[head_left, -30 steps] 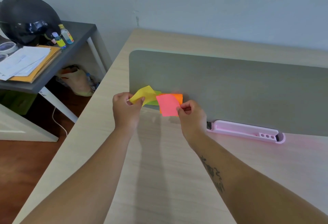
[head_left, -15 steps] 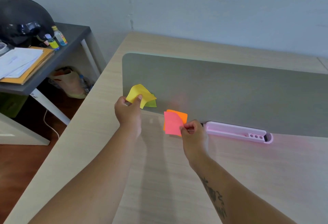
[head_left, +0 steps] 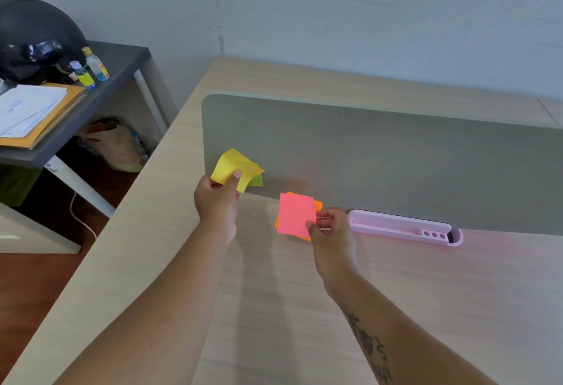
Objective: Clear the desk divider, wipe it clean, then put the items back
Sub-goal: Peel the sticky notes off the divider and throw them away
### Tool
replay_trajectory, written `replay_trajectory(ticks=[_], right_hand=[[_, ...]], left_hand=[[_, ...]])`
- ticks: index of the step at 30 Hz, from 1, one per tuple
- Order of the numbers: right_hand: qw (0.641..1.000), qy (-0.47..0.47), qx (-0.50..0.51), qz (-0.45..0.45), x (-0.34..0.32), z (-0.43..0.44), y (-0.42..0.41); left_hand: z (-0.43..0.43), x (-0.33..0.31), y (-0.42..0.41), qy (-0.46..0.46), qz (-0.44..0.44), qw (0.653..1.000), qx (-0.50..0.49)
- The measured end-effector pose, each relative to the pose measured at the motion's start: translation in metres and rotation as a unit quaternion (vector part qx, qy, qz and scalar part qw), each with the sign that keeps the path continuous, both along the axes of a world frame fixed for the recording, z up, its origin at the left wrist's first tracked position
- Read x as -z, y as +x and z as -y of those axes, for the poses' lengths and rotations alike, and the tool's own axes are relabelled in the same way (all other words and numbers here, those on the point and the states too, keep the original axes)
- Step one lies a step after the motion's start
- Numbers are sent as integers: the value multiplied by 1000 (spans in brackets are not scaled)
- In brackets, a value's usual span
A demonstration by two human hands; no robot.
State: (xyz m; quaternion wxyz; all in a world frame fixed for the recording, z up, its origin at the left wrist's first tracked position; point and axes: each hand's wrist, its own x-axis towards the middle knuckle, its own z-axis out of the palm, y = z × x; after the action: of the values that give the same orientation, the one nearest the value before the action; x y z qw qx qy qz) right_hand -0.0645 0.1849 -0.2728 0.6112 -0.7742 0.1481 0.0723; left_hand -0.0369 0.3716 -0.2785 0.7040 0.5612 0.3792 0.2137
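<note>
Plainly, these are featherweight slips of paper: limp, easily creased, and tacky along one edge only. Left of the frame's centre, the left hand (head_left: 217, 198) is closed in a thumb-and-finger pinch on a curled yellow sticky note (head_left: 233, 168) with a green sticky note (head_left: 257, 180) peeking out behind it, both held in front of the lower left corner of the grey desk divider (head_left: 396, 156). Just right of centre, the right hand (head_left: 330, 226) pinches the lower right corner of a pink sticky note (head_left: 295, 214) backed by an orange sticky note (head_left: 318, 204), low over the wooden desk (head_left: 274, 308) near the divider's foot. Whether the orange one touches the desk I cannot tell. A pink pen tray (head_left: 402, 227) sits at the divider's base, just right of that hand. Such notes probably handle best gripped lightly at a corner away from the adhesive strip; squeezing hard would likely crumple them, and the gummed edges may cling to each other or to skin.
</note>
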Motion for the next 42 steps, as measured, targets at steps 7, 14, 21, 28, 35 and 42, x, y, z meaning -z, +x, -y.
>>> replay_trajectory(ticks=[7, 14, 21, 28, 35, 42], right_hand=[[998, 67, -9, -15, -4, 1, 4], [993, 81, -70, -42, -3, -5, -2], [992, 99, -57, -44, -1, -6, -6], [994, 89, -44, -39, -2, -1, -3], [996, 75, -42, -30, -10, 2, -4], [994, 81, -72, -23, -40, 0, -11]], left_hand=[[-9, 6, -20, 38, -25, 994, 95], [-12, 5, -23, 53, -31, 993, 102], [4, -1, 1, 62, -5, 998, 5], [11, -5, 4, 13, 24, 999, -38], [12, 1, -7, 5, -19, 999, 30], [18, -13, -48, 1, -58, 988, 140]])
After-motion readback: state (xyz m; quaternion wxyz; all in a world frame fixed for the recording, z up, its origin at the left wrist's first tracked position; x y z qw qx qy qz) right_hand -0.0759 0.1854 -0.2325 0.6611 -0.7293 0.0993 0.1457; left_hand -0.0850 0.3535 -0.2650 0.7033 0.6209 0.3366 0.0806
